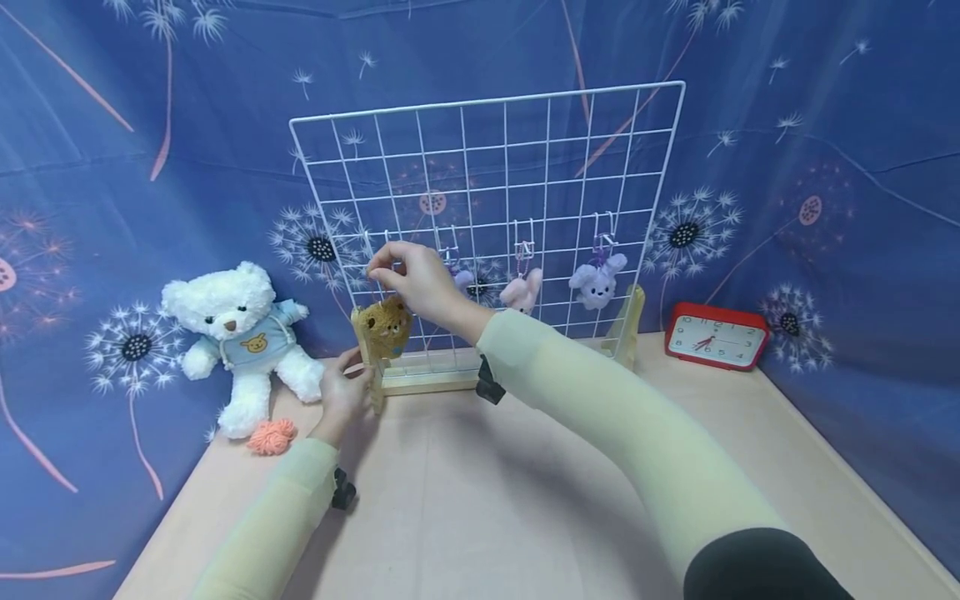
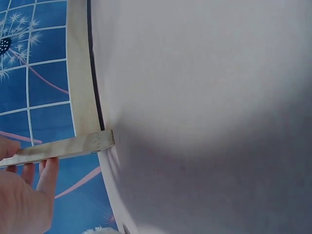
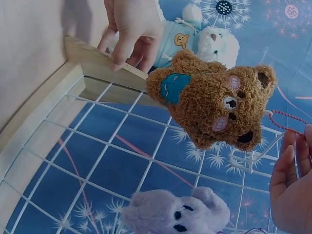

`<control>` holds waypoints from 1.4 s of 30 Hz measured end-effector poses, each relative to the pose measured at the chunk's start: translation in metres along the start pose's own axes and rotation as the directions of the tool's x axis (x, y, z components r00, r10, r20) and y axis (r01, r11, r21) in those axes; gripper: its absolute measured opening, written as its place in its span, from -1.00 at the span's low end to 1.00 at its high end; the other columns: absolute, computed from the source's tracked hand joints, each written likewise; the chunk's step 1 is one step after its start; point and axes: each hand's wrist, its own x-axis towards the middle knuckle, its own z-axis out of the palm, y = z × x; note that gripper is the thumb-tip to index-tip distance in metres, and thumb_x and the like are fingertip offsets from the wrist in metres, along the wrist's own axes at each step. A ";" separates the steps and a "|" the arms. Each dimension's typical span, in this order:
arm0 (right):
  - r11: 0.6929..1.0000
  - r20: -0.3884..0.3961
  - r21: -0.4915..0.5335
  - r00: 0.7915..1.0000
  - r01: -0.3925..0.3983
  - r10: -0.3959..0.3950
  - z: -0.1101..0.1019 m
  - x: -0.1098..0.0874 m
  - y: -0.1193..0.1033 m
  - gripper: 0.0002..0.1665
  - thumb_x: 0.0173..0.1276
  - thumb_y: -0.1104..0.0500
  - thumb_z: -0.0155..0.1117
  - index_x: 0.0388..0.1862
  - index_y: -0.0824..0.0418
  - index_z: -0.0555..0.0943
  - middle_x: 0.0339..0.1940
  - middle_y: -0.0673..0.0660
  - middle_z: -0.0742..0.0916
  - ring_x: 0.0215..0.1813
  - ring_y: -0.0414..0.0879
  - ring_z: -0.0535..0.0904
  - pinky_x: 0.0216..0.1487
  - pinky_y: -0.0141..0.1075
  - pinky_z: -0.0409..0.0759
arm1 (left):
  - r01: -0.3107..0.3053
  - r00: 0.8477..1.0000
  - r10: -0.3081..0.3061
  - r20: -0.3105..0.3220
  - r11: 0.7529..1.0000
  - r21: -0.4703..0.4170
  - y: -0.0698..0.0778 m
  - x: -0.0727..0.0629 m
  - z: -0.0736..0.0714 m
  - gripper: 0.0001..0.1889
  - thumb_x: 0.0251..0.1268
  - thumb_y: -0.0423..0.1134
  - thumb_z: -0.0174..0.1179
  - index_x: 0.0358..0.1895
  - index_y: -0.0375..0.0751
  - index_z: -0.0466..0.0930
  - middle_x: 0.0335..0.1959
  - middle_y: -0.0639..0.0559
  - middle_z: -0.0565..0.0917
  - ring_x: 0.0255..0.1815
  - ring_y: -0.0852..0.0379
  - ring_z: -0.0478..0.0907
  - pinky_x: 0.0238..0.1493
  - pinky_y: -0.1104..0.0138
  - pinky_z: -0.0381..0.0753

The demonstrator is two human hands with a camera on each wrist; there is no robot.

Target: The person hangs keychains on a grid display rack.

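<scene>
A small brown plush bear (image 1: pixel 387 327) with a teal patch hangs at the left end of the white wire grid. My right hand (image 1: pixel 427 279) pinches its red bead chain (image 3: pixel 287 122) between thumb and fingers. Close to the chain in the right wrist view is a white wire hook (image 3: pixel 251 161); I cannot tell whether they touch. My left hand (image 1: pixel 345 387) grips the wooden side post (image 2: pixel 73 147) of the grid's stand. A lilac plush charm (image 3: pixel 175 209) hangs beside the bear, partly hidden behind my right hand in the head view.
On the grid (image 1: pixel 487 102) also hang a pink plush charm (image 1: pixel 521 292) and another lilac charm (image 1: pixel 597 283). To the left sit a white teddy bear (image 1: pixel 236 325) and a coral yarn bundle (image 1: pixel 272 437). A red clock (image 1: pixel 717 336) stands at the right.
</scene>
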 end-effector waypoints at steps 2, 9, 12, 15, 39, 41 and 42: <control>1.000 -0.017 -0.005 1.000 -0.009 0.009 0.002 0.003 0.000 -0.87 0.54 0.17 0.25 -0.08 0.17 0.69 -0.16 0.04 0.74 -0.28 -0.01 0.64 -0.37 -0.35 0.58 | 0.001 1.000 -0.001 0.000 1.000 0.000 0.000 0.000 0.000 -0.47 0.36 -0.55 0.19 0.39 -0.36 0.46 0.23 -0.39 0.58 0.19 -0.35 0.58 0.24 0.03 0.62; 0.996 -0.058 -0.059 0.996 -0.065 0.061 0.007 0.010 0.000 -0.86 0.54 0.13 0.25 -0.07 0.13 0.69 -0.20 0.00 0.73 -0.30 -0.06 0.62 -0.39 -0.35 0.56 | 0.001 1.000 -0.001 -0.009 1.000 0.003 0.000 0.000 0.000 -0.47 0.36 -0.54 0.21 0.40 -0.35 0.46 0.23 -0.38 0.58 0.20 -0.36 0.58 0.23 0.03 0.63; 0.992 -0.051 -0.086 0.995 -0.089 0.085 0.008 0.011 0.002 -0.84 0.55 0.11 0.22 -0.04 0.14 0.68 -0.21 0.01 0.72 -0.28 -0.11 0.62 -0.35 -0.37 0.57 | -0.002 1.000 0.002 -0.002 1.000 -0.003 0.001 0.000 -0.001 -0.47 0.36 -0.54 0.21 0.40 -0.36 0.45 0.22 -0.39 0.57 0.20 -0.36 0.57 0.22 0.03 0.63; 0.991 -0.049 -0.094 0.994 -0.098 0.094 0.008 0.012 0.006 -0.83 0.56 0.11 0.21 -0.03 0.14 0.67 -0.20 0.01 0.72 -0.21 -0.10 0.65 -0.25 -0.38 0.61 | 0.005 1.000 -0.005 -0.001 1.000 -0.015 0.001 0.000 0.000 -0.47 0.35 -0.54 0.21 0.39 -0.36 0.46 0.21 -0.39 0.58 0.18 -0.34 0.59 0.22 0.06 0.64; 0.995 -0.115 -0.081 0.992 -0.058 0.048 0.012 0.005 0.019 -0.87 0.53 0.32 0.20 -0.07 0.16 0.64 -0.09 0.03 0.64 -0.17 -0.15 0.57 -0.24 -0.38 0.60 | 0.039 0.999 -0.039 0.009 0.998 -0.050 0.001 0.000 0.001 -0.46 0.36 -0.53 0.16 0.41 -0.32 0.46 0.23 -0.33 0.58 0.20 -0.26 0.59 0.24 0.07 0.63; 0.996 -0.109 -0.068 0.993 -0.053 0.045 0.012 0.002 0.019 -0.87 0.53 0.32 0.19 -0.07 0.15 0.64 -0.09 0.03 0.64 -0.19 -0.16 0.56 -0.27 -0.38 0.59 | 0.037 0.999 -0.037 0.010 0.998 -0.044 0.001 0.000 0.001 -0.47 0.37 -0.53 0.15 0.41 -0.32 0.45 0.23 -0.33 0.58 0.21 -0.27 0.58 0.25 0.07 0.62; 0.997 -0.103 -0.064 0.994 -0.048 0.041 0.013 0.001 0.019 -0.87 0.52 0.33 0.18 -0.06 0.17 0.64 -0.09 0.04 0.64 -0.19 -0.15 0.56 -0.26 -0.38 0.58 | 0.037 0.999 -0.036 0.011 0.998 -0.043 0.001 0.000 0.001 -0.47 0.37 -0.52 0.16 0.41 -0.32 0.45 0.23 -0.33 0.58 0.21 -0.27 0.58 0.25 0.06 0.62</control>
